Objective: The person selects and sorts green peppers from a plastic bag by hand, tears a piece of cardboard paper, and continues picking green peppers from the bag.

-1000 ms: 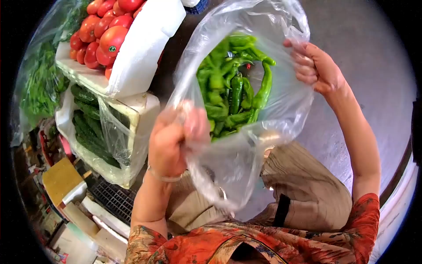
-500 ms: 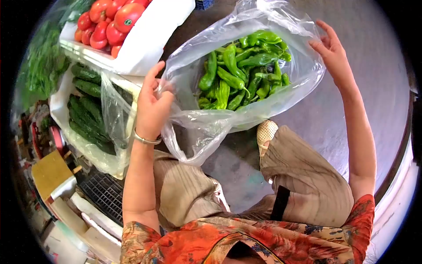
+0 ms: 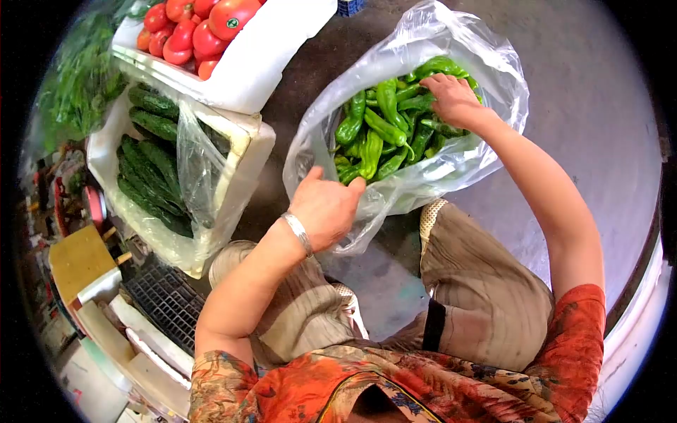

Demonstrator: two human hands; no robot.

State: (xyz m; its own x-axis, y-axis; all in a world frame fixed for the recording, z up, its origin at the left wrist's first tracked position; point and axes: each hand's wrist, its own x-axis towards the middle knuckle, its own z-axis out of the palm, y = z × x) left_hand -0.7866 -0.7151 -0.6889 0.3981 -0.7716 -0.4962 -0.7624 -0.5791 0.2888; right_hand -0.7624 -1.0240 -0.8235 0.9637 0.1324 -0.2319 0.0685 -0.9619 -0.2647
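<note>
Grey floor (image 3: 578,134) bears a clear plastic bag (image 3: 451,173), mouth open, green peppers (image 3: 386,127) inside lying at mixed angles. Right hand (image 3: 457,102) is nearer, directly on them, fingers loosely curved, grip unclear; left hand (image 3: 326,208), thumb and forefinger parted, is at the near-left rim, any pinch indiscernible.

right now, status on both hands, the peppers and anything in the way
Left hand at the bag's near edge. Right hand inside, on the peppers. Peppers heaped, bag mouth open. Nothing visibly blocking; cucumber box stands left, apart.
</note>
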